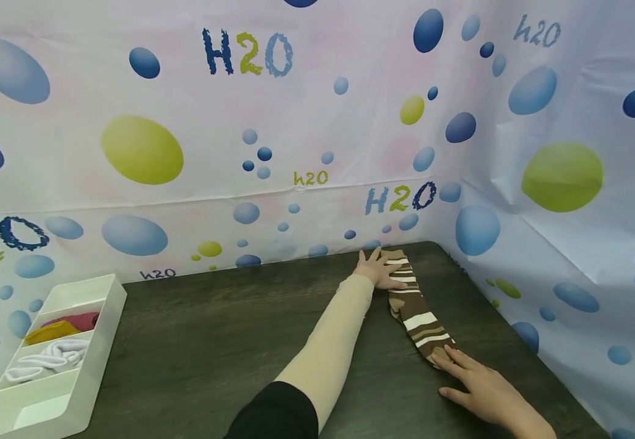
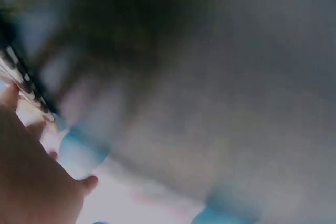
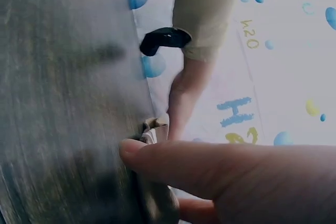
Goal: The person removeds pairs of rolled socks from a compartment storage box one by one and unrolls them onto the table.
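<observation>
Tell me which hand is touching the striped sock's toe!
The right hand: it touches the tan toe of the striped sock, while the left hand is by the cuff.

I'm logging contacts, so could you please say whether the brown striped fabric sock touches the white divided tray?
Apart: the head view plainly shows dark tabletop between the sock and the tray.

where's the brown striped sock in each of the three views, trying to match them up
Head: the brown striped sock slants across the dark table, right of centre, left hand on its far end, right hand at its near end.
Left wrist: blurred, at the left edge, by the fingers.
Right wrist: low, near centre, partly hidden by the right hand.
Shared landmark: the left hand, lower left in left wrist, near centre in right wrist.
</observation>
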Action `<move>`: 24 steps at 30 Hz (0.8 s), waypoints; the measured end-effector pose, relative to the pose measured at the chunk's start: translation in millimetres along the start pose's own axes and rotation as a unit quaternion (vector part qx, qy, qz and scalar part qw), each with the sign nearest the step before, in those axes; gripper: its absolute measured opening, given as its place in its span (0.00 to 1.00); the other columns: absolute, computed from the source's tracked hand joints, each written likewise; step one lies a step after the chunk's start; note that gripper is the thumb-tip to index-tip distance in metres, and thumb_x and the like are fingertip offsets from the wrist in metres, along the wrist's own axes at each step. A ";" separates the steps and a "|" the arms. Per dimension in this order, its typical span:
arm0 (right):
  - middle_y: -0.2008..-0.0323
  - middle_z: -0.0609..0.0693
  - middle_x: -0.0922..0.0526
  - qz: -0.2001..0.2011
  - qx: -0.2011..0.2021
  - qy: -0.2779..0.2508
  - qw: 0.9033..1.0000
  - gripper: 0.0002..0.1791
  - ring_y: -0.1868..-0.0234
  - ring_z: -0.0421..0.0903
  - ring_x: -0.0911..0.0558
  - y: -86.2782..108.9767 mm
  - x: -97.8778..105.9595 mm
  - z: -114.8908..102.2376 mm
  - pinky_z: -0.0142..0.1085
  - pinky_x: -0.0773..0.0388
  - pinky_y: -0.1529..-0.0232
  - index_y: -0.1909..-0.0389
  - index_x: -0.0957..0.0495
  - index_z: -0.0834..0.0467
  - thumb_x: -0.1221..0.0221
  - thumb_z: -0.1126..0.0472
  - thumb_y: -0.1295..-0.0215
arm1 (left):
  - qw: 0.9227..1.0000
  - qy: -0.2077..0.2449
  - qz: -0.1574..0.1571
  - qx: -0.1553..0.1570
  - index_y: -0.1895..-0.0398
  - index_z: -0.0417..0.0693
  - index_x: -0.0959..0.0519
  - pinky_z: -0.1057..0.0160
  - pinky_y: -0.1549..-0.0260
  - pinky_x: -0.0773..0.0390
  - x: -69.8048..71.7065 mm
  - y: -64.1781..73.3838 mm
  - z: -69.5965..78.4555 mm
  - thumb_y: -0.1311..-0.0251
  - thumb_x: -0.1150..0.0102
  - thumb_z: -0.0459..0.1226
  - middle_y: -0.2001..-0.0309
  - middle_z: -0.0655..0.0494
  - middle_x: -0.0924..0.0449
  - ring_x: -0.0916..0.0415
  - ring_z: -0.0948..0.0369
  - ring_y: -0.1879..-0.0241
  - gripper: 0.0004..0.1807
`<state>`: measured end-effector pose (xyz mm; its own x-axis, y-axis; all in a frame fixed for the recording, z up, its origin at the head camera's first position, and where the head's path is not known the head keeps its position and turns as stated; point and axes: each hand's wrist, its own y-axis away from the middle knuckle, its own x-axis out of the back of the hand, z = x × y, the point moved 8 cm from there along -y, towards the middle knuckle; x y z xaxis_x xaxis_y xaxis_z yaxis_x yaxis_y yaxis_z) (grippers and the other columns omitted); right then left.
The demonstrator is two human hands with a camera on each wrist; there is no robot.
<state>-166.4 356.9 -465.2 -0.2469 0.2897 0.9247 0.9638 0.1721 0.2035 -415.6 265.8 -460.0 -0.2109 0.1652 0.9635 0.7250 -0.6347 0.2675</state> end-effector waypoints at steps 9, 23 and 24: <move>0.39 0.62 0.24 0.101 0.027 -0.012 0.994 0.26 0.44 0.64 0.21 1.3 15.2 -7.7 0.60 0.24 0.51 0.40 0.22 0.51 0.38 0.46 0.37 | 0.994 0.108 -0.005 0.021 0.23 0.75 0.54 0.39 0.26 0.62 -12.8 -10.1 -17.5 0.37 0.65 0.71 0.20 0.57 0.59 0.70 0.52 0.21 0.40; 0.59 0.46 0.15 0.262 0.068 0.058 0.961 0.18 0.61 0.46 0.15 6.2 36.3 -17.8 0.37 0.18 0.62 0.56 0.15 0.53 0.34 0.73 0.47 | 0.997 0.035 0.068 -0.016 0.26 0.63 0.41 0.45 0.28 0.47 1.1 -23.4 -17.1 0.36 0.55 0.66 0.25 0.59 0.43 0.51 0.54 0.24 0.39; 0.60 0.45 0.15 0.269 0.074 0.060 0.958 0.19 0.62 0.45 0.15 6.3 36.6 -17.9 0.37 0.18 0.63 0.57 0.15 0.53 0.34 0.75 0.48 | 0.996 0.030 0.079 -0.020 0.27 0.63 0.38 0.46 0.28 0.45 2.8 -25.2 -15.9 0.36 0.54 0.65 0.26 0.59 0.41 0.49 0.55 0.25 0.37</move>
<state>-167.6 351.8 -424.3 0.3043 0.2644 0.9151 0.9213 0.1624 -0.3533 -444.9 270.2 -464.3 -0.1363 0.0167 0.9905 0.7255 -0.6791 0.1113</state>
